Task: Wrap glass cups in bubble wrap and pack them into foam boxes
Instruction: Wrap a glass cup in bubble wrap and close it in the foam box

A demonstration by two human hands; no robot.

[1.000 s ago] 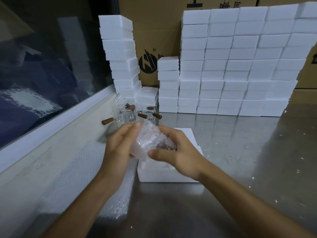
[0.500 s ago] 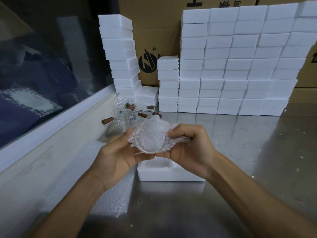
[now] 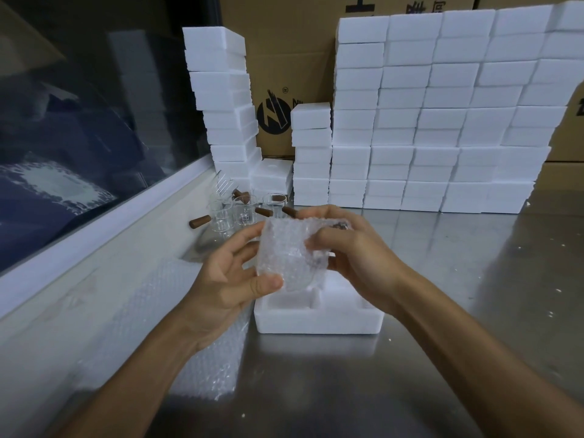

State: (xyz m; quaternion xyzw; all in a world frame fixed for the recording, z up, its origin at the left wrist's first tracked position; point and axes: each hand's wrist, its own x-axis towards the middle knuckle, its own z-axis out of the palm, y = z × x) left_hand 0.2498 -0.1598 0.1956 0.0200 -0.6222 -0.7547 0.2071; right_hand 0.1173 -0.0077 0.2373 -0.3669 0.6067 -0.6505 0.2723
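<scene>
Two bare hands hold a bundle of bubble wrap [image 3: 286,254] in the air, just above an open foam box [image 3: 317,314]. A glass cup is inside the wrap, but the wrap hides most of it, so its shape is hard to see.

The left hand [image 3: 227,279] has its grip on the left side of the bundle. Its thumb presses the lower front of the wrap and its fingers curl up along the side. The right hand [image 3: 354,251] has its grip on the right side and the top. Its fingers bend over the wrap and pinch it.

The open foam box sits on the shiny metal counter [image 3: 442,311], right under the hands. It has hollow spaces inside, split by a small foam wall.

A sheet of bubble wrap [image 3: 205,352] lies flat on the counter to the left of the box, partly under the left arm.

Behind the hands, near the window ledge, stand some bare glass cups [image 3: 234,213] with brown wooden handles [image 3: 199,221] that stick out sideways.

Farther back, many closed white foam boxes [image 3: 426,121] are stacked in a big wall. A taller, thin stack [image 3: 221,90] leans a bit on the left. Brown cardboard cartons [image 3: 284,58] stand behind the stacks.
</scene>
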